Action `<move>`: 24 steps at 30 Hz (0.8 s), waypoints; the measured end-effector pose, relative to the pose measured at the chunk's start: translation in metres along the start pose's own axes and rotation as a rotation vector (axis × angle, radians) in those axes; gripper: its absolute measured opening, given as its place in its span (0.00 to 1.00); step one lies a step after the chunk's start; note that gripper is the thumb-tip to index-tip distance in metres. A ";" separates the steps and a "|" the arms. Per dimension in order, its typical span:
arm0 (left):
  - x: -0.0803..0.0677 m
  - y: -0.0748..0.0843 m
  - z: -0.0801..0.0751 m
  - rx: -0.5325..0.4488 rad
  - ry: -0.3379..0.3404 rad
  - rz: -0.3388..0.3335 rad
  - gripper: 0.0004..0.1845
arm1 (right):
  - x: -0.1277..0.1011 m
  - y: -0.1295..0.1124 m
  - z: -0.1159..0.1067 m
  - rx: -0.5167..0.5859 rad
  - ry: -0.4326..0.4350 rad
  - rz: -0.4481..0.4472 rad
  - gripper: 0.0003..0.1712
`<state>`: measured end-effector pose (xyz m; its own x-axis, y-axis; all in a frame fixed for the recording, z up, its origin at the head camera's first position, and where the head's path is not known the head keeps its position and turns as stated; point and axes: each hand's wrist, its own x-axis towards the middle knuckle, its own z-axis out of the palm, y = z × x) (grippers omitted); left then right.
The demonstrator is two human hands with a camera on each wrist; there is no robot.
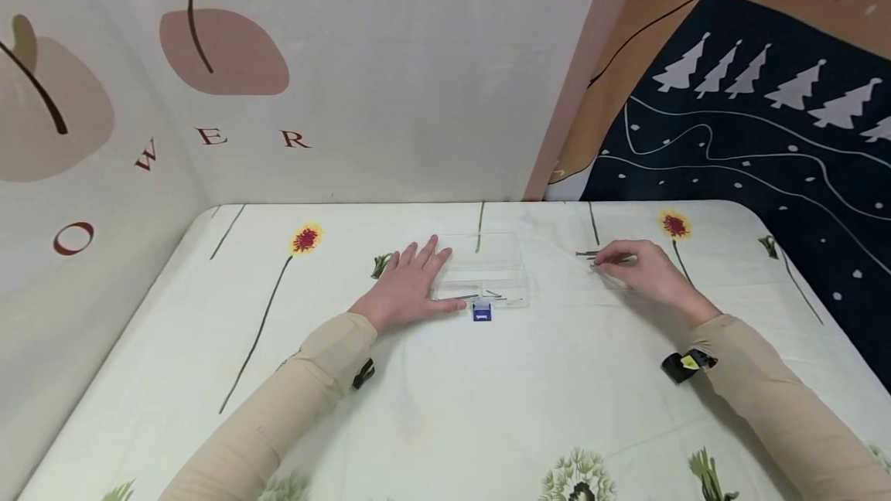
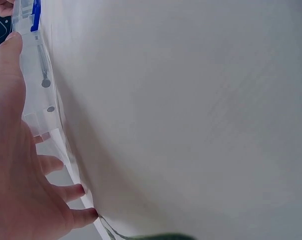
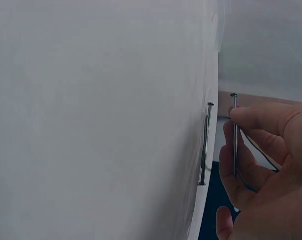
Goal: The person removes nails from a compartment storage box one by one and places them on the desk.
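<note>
A clear plastic box [image 1: 525, 294] with a blue latch [image 1: 482, 312] at its front sits mid-table, its clear lid [image 1: 518, 253] laid back behind it. Several nails lie in its compartments; in the left wrist view one nail [image 2: 43, 62] shows through the wall. My left hand [image 1: 407, 284] rests at the box's left side, fingers spread and thumb along the front edge. To the right of the box, my right hand [image 1: 643, 273] pinches a nail [image 3: 235, 145] between thumb and fingers, just above the table. Beside that hand, loose nails [image 3: 205, 145] lie on the cloth.
A white cloth [image 1: 418, 400] printed with flowers covers the table. Behind it hangs a pale printed curtain [image 1: 418, 83], with a dark tree-patterned cloth [image 1: 752, 145] at the right. Each wrist wears a small dark device, such as the right one [image 1: 685, 364].
</note>
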<state>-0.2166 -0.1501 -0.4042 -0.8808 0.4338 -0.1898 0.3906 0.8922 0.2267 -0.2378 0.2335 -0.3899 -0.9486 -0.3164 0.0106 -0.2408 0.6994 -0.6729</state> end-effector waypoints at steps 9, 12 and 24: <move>0.000 0.001 0.000 -0.002 -0.005 0.000 0.54 | 0.002 0.003 -0.003 -0.024 0.002 0.015 0.06; 0.000 0.000 0.000 0.000 -0.007 0.001 0.54 | 0.005 0.001 -0.003 -0.024 -0.004 0.018 0.07; -0.001 0.000 0.000 0.009 -0.006 0.007 0.54 | 0.008 -0.006 -0.011 0.049 -0.001 0.085 0.11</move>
<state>-0.2160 -0.1505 -0.4043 -0.8765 0.4408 -0.1938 0.3992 0.8902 0.2194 -0.2465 0.2337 -0.3778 -0.9650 -0.2576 -0.0491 -0.1488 0.6920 -0.7064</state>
